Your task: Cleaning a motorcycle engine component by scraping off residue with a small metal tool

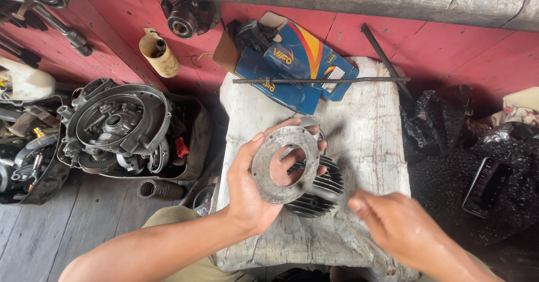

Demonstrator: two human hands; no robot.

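Left hand: my fingers are clamped on the flat metal ring, held up over the finned cylinder.
Right hand: blurry, can't tell if my fingers are apart.
Tip: I should hold the ring flat and steady.

Right hand blurred — finned cylinder half-hidden.
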